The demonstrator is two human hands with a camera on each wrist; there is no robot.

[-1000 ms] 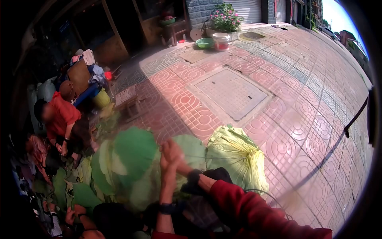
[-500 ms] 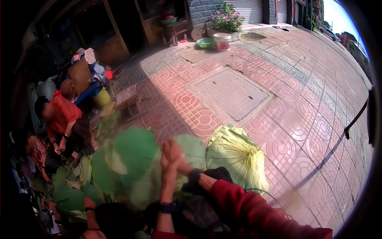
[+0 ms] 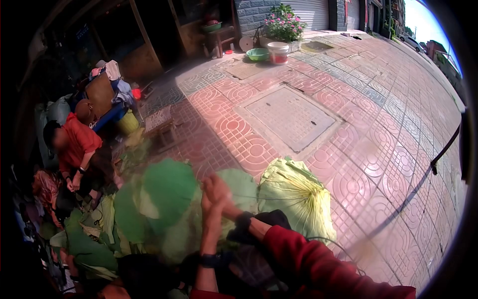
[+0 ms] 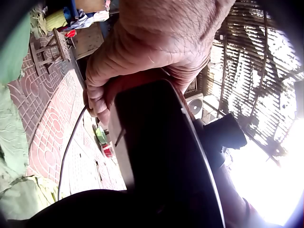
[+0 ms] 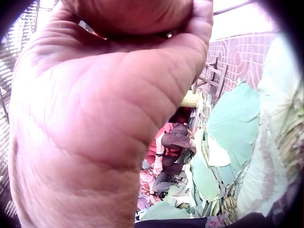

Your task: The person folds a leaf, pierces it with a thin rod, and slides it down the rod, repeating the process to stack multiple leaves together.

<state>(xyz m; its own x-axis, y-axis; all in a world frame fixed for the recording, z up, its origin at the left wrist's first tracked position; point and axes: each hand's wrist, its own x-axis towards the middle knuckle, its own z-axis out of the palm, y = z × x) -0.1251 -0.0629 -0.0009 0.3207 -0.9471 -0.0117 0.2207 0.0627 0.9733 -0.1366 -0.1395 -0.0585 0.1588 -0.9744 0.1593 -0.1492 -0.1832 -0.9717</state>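
My left hand (image 3: 212, 203) and right hand (image 3: 228, 208) are clasped together in front of me in the head view, forearms crossing toward each other. In the left wrist view the fingers of my left hand (image 4: 152, 45) curl over the other hand, beside a black box-shaped device (image 4: 152, 128). The heel of my right hand (image 5: 95, 118) fills much of the right wrist view; its fingers are hidden. Large green lotus leaves (image 3: 172, 192) lie just left of the hands. On the right spreads a yellowish wrinkled lotus leaf (image 3: 298, 199).
A person in red (image 3: 82, 142) sits at the left beside more leaves (image 3: 89, 244). Beyond are a low wooden stool (image 3: 162, 124), a green basin (image 3: 257, 54), a white bucket (image 3: 278, 52) and a flowering plant (image 3: 285, 22). Patterned paving (image 3: 358, 164) runs off to the right.
My clasped hands stay where they were. At the lower left, another person's hands and forearm have shifted downward, and the green leaves there have moved and spread.
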